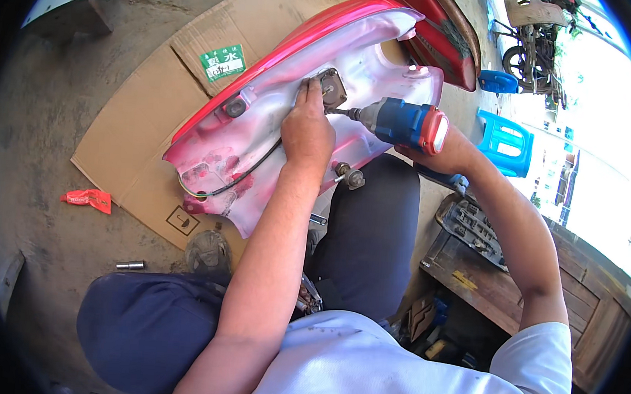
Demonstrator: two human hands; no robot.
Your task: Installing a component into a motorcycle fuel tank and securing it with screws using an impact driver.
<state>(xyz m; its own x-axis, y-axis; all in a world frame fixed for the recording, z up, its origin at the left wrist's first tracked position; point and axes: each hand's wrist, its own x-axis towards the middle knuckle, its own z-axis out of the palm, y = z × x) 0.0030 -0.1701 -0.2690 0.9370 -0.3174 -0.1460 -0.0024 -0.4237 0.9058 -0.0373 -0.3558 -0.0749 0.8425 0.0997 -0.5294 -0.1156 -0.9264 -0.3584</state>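
Note:
A red motorcycle fuel tank (pixel 266 60) lies upside down before me, its pink-and-white underside facing up. My left hand (pixel 308 128) rests on that underside, fingers stretched out with their tips against the edge of a small dark fuel sender plate (pixel 332 90). In my right hand (pixel 444 153) is a blue-and-red cordless impact driver (pixel 399 123), held level. Its thin bit points left and reaches the plate's lower edge beside my left fingers; the exact contact is too small to tell. A dark cable (pixel 248 170) runs from near the plate to the tank's lower left end.
Flattened cardboard (pixel 144 107) lies under the tank. A metal socket (pixel 131 265) and a red packet (pixel 88 199) are on the floor at left. A fuel tap (pixel 353 177) juts from the tank near my knee. At right stand a blue stool (pixel 506 144) and a wooden bench (pixel 469 279).

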